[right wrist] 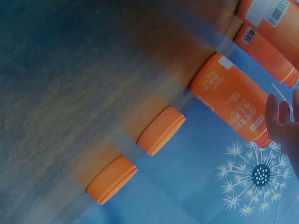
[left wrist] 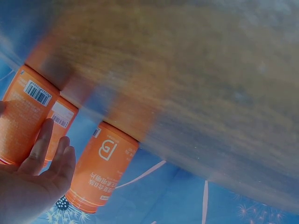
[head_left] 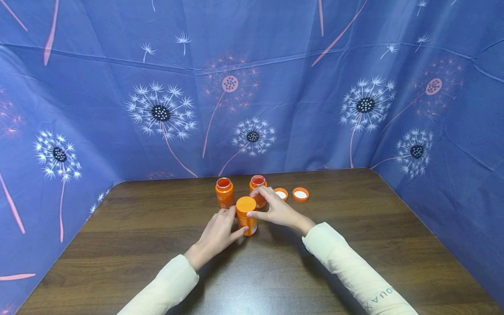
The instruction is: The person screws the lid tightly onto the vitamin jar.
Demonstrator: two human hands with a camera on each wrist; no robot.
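A capped orange pill bottle stands upright near the middle of the table in the head view. My left hand holds its body, thumb on the near side and fingers at the left. At the orange cap, my right hand has its thumb on the right edge and its fingers reaching behind. The left wrist view shows the held bottle beside the left fingers. In the right wrist view, the right hand is partly cut off by the frame.
Behind the held bottle stand two uncapped orange bottles, one at left and another partly covered by the right hand. Two orange caps lie white inside up to the right. A blue dandelion-print cloth hangs behind the wooden table.
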